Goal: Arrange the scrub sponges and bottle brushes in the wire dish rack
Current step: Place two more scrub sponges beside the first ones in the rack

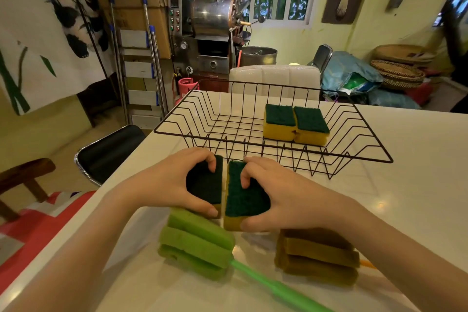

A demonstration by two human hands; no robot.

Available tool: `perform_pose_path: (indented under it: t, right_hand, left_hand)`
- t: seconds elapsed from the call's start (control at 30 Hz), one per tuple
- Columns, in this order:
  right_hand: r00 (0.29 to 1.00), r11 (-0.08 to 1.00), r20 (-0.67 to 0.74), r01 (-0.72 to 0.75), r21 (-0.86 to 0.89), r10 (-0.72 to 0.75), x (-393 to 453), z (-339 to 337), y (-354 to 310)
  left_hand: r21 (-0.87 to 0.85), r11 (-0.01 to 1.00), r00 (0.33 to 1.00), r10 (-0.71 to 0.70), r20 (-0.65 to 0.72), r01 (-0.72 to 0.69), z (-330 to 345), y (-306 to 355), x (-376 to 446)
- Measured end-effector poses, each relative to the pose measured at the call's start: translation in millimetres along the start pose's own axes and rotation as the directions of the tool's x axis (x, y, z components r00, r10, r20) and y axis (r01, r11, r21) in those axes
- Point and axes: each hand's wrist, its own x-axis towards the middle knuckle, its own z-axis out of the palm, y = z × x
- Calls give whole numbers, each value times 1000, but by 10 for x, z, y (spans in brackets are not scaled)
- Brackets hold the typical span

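Observation:
A black wire dish rack [174,114] stands on the white table. Two yellow sponges with green scrub tops [279,115] [311,120] lie side by side in its right half. In front of the rack, my left hand [167,182] grips a scrub sponge [207,185] and my right hand [286,195] grips another scrub sponge [243,192], the two sponges side by side. Closer to me lie a green foam bottle brush [197,243] with a green handle and a brown-orange foam bottle brush [319,253], partly under my right forearm.
The table's left edge runs diagonally past a black chair [109,149]. A white chair back [274,78] stands behind the rack. A stepladder [136,58] and a metal machine [212,23] are farther back.

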Motion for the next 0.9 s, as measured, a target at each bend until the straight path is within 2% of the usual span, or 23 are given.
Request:
perform_pose_path:
  t: [0.13,0.37,0.6,0.73,0.9]
  right_hand:
    - [1000,1000,23,-7,19,6,27,-25,22]
    - [1000,988,-19,3,157,0,-82,-205,3]
    - [998,927,-69,14,375,13,-164,-433,66]
    - [989,861,-145,74,503,-1,-185,-563,109]
    - [954,790,-298,165,590,23,-159,-643,178]
  left_hand:
    - [29,999,1000,16,-26,-16,-14,23,-9]
    - [-178,984,999,15,-50,-24,-112,51,-66]
    - [-413,909,993,4,-115,-51,-232,31,-119]
    - [-524,842,974,5,-229,-127,-285,104,-122]
    - [-551,810,948,19,-318,-201,-402,195,38]
